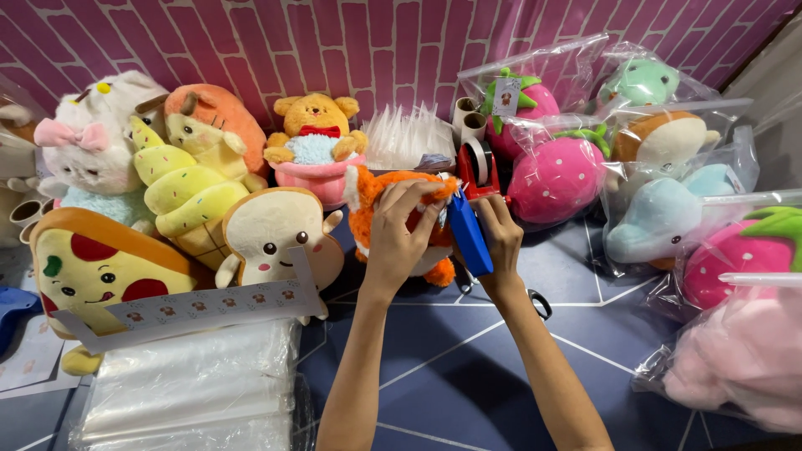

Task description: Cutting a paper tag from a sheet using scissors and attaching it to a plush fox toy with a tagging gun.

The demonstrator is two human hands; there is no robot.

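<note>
On a dark blue tiled counter [468, 367] before a pink brick-pattern wall [334, 42], the left hand [401, 230] clasps a fuzzy orange plush [368, 205] at frame centre while the right hand [501, 234] grips a blue tool [468, 234] against it, beside glossy bagged toys [668, 192]

We see our left hand [399, 238] and right hand [501, 242] bare, forearms uncovered, no sleeves, rings or watch.

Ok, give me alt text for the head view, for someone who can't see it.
Two bare hands work on a fluffy orange plush toy: the left hand grips its top, and the right hand holds a blue plastic tagging tool against it. Bagged strawberry plushes and a red tape dispenser sit behind.
</note>
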